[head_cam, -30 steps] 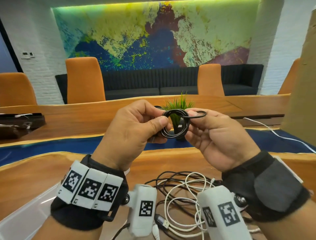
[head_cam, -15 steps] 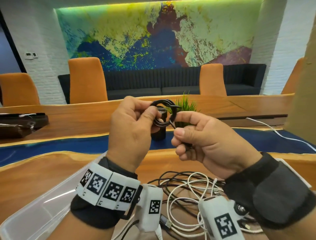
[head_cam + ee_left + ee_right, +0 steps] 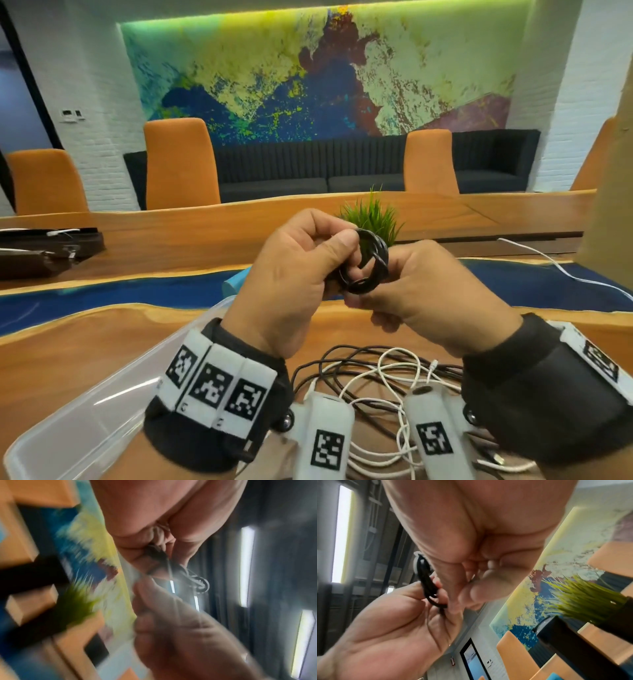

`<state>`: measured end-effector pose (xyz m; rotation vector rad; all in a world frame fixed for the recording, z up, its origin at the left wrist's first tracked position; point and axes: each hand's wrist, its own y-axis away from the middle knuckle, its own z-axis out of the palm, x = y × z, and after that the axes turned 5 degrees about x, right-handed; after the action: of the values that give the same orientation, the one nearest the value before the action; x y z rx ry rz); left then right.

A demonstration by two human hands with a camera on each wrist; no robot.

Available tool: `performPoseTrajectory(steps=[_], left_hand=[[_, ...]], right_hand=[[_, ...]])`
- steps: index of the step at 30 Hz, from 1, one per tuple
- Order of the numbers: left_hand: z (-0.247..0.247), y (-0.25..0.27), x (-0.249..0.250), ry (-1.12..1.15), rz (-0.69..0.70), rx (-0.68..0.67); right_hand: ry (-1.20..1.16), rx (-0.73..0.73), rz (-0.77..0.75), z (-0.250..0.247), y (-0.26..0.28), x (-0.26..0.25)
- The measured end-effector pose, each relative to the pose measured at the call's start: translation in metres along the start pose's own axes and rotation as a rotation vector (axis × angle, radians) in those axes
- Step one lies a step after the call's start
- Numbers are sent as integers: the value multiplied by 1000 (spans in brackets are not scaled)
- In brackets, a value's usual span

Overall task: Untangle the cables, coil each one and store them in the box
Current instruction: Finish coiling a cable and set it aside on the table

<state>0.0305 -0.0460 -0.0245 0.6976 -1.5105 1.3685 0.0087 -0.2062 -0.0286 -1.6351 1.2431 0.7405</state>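
Both hands are up in front of the chest, well above the wooden table [image 3: 85, 346], working one small black cable coil [image 3: 368, 263] between them. The left hand [image 3: 291, 274] has its thumb pressed on the coil's upper left edge with the fingers curled behind, so it's pinching that side. The right hand [image 3: 428, 294] is curled round the lower right part, fingers tucked under and through the loops. So the coil sits right in the gap where the two hands meet, poking up a bit above the knuckles. The right wrist view shows the black strands [image 3: 428, 586] squeezed between fingertips of both hands; the left wrist view is too blurry for detail. Down on the table, a tangle of black and white cables [image 3: 376, 377] lies below the wrists, and the clear plastic box [image 3: 85, 418] sits just left of it.
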Motion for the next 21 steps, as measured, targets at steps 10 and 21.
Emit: performPoseTrajectory(steps=[10,21], left_hand=[[3,3,0,-314,60,19],[2,-2,-14,-485,291,254]], right_hand=[[-110,306,-262,8,3,-5],[-431,27,39,2,4,-11]])
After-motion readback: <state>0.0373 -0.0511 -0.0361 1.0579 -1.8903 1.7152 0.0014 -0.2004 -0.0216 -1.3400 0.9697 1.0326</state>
